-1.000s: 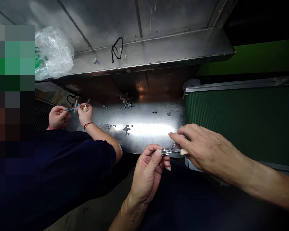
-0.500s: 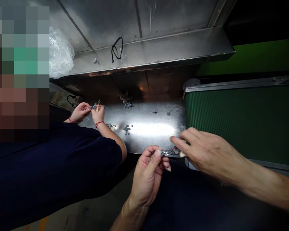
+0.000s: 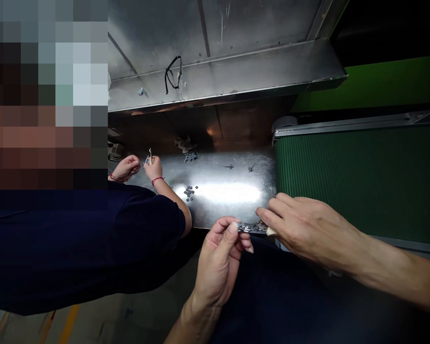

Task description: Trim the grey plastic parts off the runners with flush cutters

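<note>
My left hand (image 3: 220, 255) is closed, its thumb and forefinger pinching the end of a small, shiny metal piece (image 3: 247, 228) with rounded shapes along it. The piece spans toward my right hand (image 3: 295, 220), whose fingers are curled just to the right of it. A cream-coloured handle (image 3: 271, 231) pokes out beneath those fingers; the rest of that tool is mostly hidden. Both hands are above the front edge of the metal table (image 3: 215, 215). Whether the right fingertips touch the metal piece I cannot tell.
To the left, a co-worker's hands (image 3: 153, 168) hold a small tool with a pale handle. Small dark squares (image 3: 189, 192), a pile of grey pins (image 3: 191, 155) and two thin dark pieces (image 3: 251, 168) lie on the table. A green conveyor belt (image 3: 358, 181) is at right; black-framed glasses (image 3: 173, 74) rest on the ledge.
My right hand has shifted very slightly right; my left keeps its pinch on the metal piece. The co-worker's arms and body have moved to the right.
</note>
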### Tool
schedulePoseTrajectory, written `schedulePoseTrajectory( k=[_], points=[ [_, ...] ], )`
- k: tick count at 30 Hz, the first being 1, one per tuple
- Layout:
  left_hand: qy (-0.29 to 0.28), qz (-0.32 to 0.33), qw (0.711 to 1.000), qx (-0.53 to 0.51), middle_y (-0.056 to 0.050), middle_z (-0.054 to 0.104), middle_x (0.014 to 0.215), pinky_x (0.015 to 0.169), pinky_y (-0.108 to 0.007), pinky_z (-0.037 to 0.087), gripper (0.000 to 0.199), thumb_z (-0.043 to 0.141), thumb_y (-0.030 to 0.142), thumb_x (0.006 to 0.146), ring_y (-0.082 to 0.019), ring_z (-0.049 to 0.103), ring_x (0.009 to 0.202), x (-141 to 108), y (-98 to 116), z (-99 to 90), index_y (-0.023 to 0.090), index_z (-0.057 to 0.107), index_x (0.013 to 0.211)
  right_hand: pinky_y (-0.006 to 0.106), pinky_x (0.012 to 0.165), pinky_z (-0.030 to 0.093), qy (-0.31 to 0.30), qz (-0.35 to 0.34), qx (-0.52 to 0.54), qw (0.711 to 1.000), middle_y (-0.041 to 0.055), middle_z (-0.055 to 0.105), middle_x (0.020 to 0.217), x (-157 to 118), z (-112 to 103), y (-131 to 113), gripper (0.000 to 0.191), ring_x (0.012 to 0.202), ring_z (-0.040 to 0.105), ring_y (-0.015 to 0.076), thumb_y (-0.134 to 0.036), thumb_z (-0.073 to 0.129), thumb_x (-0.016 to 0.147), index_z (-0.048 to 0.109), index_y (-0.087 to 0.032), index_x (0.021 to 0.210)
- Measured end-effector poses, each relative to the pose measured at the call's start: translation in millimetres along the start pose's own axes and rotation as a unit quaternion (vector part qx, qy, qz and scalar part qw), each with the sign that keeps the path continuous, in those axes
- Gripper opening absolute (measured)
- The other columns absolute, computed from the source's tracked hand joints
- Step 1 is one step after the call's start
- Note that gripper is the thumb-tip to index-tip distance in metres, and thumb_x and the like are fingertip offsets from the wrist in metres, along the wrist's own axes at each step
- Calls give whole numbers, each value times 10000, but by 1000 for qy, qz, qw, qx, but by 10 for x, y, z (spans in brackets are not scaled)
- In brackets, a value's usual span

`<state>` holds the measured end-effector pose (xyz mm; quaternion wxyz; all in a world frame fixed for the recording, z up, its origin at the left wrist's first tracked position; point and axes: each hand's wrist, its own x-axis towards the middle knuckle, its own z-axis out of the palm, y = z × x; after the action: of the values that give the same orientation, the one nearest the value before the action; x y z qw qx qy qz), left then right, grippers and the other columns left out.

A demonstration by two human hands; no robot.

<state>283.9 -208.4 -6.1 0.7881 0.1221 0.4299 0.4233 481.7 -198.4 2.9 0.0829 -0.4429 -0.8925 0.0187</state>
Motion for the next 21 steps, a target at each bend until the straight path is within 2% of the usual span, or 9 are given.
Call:
schedulePoseTrajectory(
  k=[8,15,21],
  points=[
    [-13,15,999,28,-36,710,761,679,-228,530,130,724,266,878,-117,640,698,-1,-3,-6,158,693,944,320,588,278,34,4,15,999,25,513,718,-18,44,-28,121,670,453,185,-151,493,893,578,-183,812],
    [-8,-9,1000,3,-43,711,764,655,-216,528,167,772,262,829,-114,637,684,-15,33,19,153,701,933,295,623,330,44,45,60,996,15,539,734,-30,81,-32,125,695,484,164,-120,478,893,580,-168,839],
    [-28,-30,999,-25,-47,709,774,644,-208,528,123,743,226,849,-109,641,679,-25,58,10,146,700,932,302,604,313,41,78,19,996,18,547,807,-67,33,4,159,748,505,171,-124,493,892,623,-167,973]
  ],
)
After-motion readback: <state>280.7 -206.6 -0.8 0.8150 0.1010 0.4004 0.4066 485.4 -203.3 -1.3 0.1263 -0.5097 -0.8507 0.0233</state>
